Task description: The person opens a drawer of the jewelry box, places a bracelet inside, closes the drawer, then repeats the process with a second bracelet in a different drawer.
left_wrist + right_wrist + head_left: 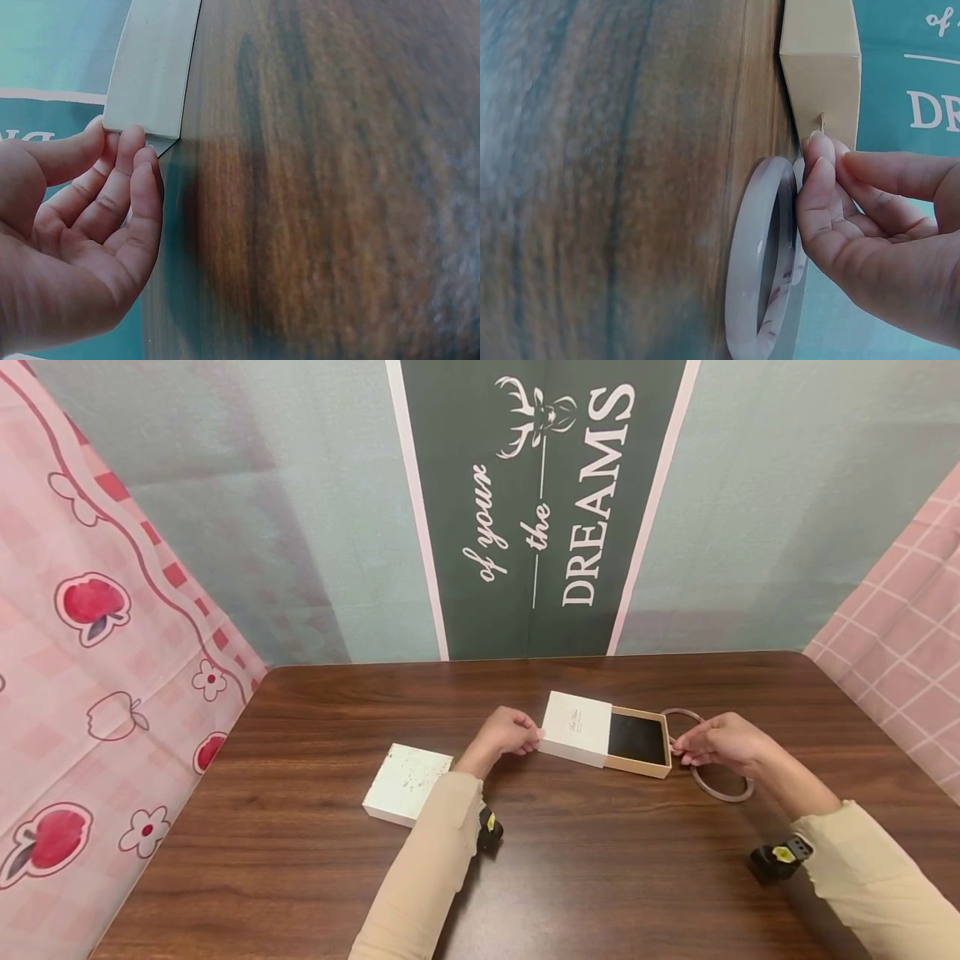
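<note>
- The left hand (504,737) rests its curled fingertips (127,150) against the near end of the white card sleeve (576,727) of a small slide-out gift box, bracing it; the thumb lies on the sleeve's edge, so the hand pinches it lightly.
- The right hand (722,742) has its fingers bunched together at the little pull tab (822,124) on the end of the tan cardboard drawer (637,762); whether the tab is truly pinched I cannot tell.
- The drawer stands partly slid out toward the right hand, showing a black, matt lining (636,737).
- Beneath and just beside the right hand lies a pale grey-pink stone-like bangle (720,792), a smooth, glossy ring flat on the table.
- The box looks light and stiff, its card easily dented; best held by the sleeve's sides and the drawer's tab. The bangle looks hard, slippery and breakable; take it across its rim.
- Near the left forearm sits a second white square box (407,783), its top scuffed.
- All rest on a dark wood-grain table (315,877).
</note>
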`<state>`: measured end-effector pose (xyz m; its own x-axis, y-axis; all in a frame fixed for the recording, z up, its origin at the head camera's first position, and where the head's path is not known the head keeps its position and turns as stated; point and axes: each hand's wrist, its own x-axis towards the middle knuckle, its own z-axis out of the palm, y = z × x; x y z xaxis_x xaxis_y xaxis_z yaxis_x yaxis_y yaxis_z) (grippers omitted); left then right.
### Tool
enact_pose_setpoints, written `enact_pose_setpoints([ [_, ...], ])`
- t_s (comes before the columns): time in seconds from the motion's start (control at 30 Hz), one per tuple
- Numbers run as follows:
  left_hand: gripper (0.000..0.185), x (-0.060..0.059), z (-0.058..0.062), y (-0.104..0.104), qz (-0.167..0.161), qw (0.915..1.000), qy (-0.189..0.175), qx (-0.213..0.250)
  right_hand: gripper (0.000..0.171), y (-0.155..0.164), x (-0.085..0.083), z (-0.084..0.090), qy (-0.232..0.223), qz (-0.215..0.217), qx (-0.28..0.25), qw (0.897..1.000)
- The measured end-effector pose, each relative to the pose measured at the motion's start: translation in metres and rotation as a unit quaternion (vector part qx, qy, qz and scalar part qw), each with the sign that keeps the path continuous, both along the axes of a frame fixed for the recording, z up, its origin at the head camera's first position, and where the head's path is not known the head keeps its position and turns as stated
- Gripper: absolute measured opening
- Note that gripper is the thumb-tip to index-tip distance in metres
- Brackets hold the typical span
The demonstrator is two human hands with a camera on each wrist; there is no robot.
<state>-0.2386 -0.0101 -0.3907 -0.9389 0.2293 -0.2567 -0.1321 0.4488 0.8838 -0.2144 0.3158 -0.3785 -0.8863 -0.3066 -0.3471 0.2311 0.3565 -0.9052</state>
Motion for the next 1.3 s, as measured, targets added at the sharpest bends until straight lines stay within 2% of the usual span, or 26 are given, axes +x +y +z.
enact_pose_setpoints([
  [0.27,0.012,-0.0013,0.0012,0.0,0.0,1.0,-0.008,-0.003,0.027,0.0003,0.0017,0.0023,0.006,0.002,0.014,1.0],
  [0.67,0.012,-0.0006,0.0035,-0.0002,-0.002,1.0,0.0,-0.001,0.027,0.0002,0.0021,0.0063,-0.002,0.006,0.013,1.0],
  [1.3,0.013,0.0006,0.0019,0.0009,0.004,1.0,-0.009,0.0,0.023,0.0084,0.0038,0.0033,-0.008,0.003,-0.001,1.0],
])
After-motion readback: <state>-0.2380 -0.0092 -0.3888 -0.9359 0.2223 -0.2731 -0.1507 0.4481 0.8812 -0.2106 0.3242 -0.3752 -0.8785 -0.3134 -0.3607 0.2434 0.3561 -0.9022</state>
